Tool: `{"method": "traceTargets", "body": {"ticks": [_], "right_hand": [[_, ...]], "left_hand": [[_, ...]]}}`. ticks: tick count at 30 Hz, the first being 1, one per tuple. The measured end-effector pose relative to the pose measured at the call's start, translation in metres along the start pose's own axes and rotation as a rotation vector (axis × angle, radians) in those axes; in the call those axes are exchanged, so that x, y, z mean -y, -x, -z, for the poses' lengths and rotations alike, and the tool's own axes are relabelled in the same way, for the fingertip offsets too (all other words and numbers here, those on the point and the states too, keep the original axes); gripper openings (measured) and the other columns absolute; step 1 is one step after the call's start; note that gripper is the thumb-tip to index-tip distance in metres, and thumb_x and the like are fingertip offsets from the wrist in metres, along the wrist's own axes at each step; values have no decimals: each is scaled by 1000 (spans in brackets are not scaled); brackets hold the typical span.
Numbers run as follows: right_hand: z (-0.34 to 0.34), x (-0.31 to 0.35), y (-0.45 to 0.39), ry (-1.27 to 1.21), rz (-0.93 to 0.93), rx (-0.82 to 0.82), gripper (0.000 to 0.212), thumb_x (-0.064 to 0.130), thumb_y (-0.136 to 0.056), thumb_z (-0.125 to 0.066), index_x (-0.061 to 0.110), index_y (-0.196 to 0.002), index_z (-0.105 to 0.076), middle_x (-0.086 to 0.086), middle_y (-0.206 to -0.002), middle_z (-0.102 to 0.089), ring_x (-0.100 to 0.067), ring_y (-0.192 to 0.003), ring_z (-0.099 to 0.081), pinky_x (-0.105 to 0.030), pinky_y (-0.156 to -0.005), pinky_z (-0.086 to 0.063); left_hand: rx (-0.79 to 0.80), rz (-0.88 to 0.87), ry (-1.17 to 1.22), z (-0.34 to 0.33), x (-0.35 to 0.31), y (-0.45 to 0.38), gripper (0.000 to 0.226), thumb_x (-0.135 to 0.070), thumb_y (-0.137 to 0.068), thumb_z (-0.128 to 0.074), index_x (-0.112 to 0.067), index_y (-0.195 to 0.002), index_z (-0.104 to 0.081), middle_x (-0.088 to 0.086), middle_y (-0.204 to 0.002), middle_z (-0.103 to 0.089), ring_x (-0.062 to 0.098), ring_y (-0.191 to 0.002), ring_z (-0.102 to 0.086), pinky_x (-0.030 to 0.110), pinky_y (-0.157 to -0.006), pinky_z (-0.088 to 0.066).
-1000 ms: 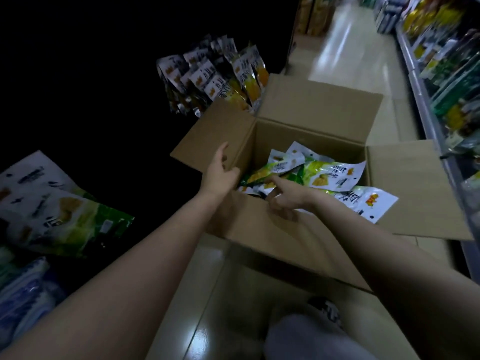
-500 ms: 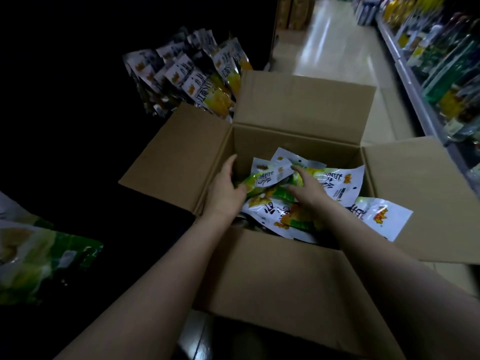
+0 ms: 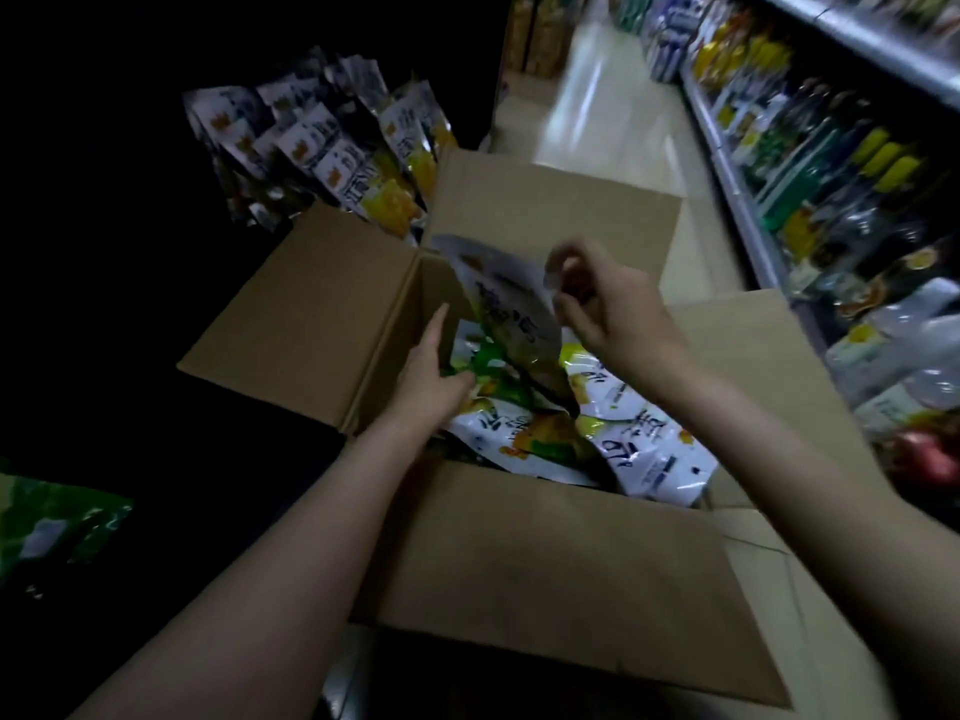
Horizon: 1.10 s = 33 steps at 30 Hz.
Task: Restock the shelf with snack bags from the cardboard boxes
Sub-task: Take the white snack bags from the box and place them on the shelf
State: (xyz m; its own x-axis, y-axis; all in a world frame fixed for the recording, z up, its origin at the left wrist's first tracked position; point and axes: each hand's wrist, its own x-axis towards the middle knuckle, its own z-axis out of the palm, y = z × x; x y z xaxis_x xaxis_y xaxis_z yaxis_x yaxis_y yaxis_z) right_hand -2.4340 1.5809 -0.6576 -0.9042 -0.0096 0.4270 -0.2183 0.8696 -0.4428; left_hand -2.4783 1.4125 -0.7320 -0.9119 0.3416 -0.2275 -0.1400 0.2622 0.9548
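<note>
An open cardboard box (image 3: 545, 558) stands on the floor with its four flaps spread. Several white, green and yellow snack bags (image 3: 644, 449) lie inside it. My right hand (image 3: 608, 309) pinches the top edge of one snack bag (image 3: 509, 314) and holds it upright above the others. My left hand (image 3: 431, 376) reaches into the box at its left wall, its fingers curled on the lower green part of that bag. Rows of the same snack bags (image 3: 337, 158) stand on the dark shelf beyond the box's left flap.
A shelf of bottles and packets (image 3: 831, 174) runs along the right side of the tiled aisle (image 3: 613, 122). A green snack bag (image 3: 57, 527) lies in the dark at the far left. Cardboard boxes (image 3: 535, 33) stand at the aisle's far end.
My right hand has risen out of the pile, lifting one snack bag upright. My left hand has slid along the left wall onto the bag's lower end. The view has moved closer.
</note>
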Motion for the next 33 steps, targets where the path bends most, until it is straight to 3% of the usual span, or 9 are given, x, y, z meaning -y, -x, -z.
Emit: {"method": "traceTargets", "body": {"ticks": [4, 7, 10, 13, 16, 19, 22, 30, 33], "right_hand": [[49, 18, 5, -174, 4, -68, 34, -5, -84, -57, 11, -112, -47, -1, -70, -55, -22, -64, -55, -23, -64, -47], [49, 8, 5, -293, -66, -107, 44, -3, -83, -59, 21, -117, -42, -20, -76, -60, -36, -72, -57, -36, -68, -49], [25, -22, 7, -362, -271, -164, 44, 6, -85, -63, 23, -120, -42, -17, -84, -63, -26, -77, -60, -28, -70, -46], [-3, -71, 26, -96, -676, -40, 44, 25, -88, -62, 9, -125, -44, -4, -96, -57, -19, -89, -53, -25, -73, -37], [-29, -100, 56, 247, -933, 234, 64, 41, -88, -60, 2, -131, -35, -20, -121, -55, -36, -114, -49, -39, -88, -39], [-47, -97, 66, 386, -801, 171, 47, 22, -91, -55, 2, -129, -35, -22, -111, -60, -41, -112, -49, -41, -82, -39], [-49, -88, 61, 219, -703, -48, 31, 3, -89, -43, 4, -120, -43, -22, -99, -62, -42, -98, -54, -38, -71, -35], [17, -4, -1, 319, -132, -171, 38, -3, -87, -48, 3, -124, -52, -20, -110, -48, -40, -88, -54, -41, -72, -43], [42, 36, -16, 315, -32, -174, 24, 2, -89, -50, 0, -111, -58, -19, -105, -49, -38, -87, -54, -42, -71, -44]], "left_hand": [[96, 45, 239, -3, -12, 8, 99, -19, -78, -73, -37, -148, -5, -5, -155, -21, 19, -139, -28, 41, -107, -36], [106, 72, 395, 1, -11, 11, 53, -17, -78, -70, -22, -127, -50, 2, -120, -63, 21, -110, -60, 35, -83, -52], [-32, 101, 407, 8, -11, 6, 16, -16, -86, -65, -17, -102, -63, 8, -107, -69, 27, -98, -66, 41, -85, -54], [-266, 101, 456, 13, -10, 0, 14, -12, -88, -62, -16, -102, -61, 5, -103, -66, 27, -97, -64, 41, -89, -51], [-329, 101, 450, 18, -10, -1, 21, -13, -88, -63, -14, -109, -59, 3, -103, -65, 25, -99, -62, 39, -92, -49], [-298, 109, 432, 15, -12, -1, 17, -14, -87, -64, -16, -104, -61, 4, -104, -67, 26, -101, -63, 44, -95, -48], [-305, 118, 453, 9, -17, 0, 17, -12, -88, -63, -16, -104, -60, 2, -99, -66, 25, -97, -63, 42, -91, -50], [-474, -8, 476, 38, -56, 11, 32, -16, -89, -62, -11, -120, -56, 2, -111, -62, 23, -103, -59, 34, -88, -48], [-559, -71, 476, 60, -75, 30, 28, -14, -91, -59, -13, -119, -56, -1, -101, -60, 15, -87, -60, 19, -65, -48]]}}
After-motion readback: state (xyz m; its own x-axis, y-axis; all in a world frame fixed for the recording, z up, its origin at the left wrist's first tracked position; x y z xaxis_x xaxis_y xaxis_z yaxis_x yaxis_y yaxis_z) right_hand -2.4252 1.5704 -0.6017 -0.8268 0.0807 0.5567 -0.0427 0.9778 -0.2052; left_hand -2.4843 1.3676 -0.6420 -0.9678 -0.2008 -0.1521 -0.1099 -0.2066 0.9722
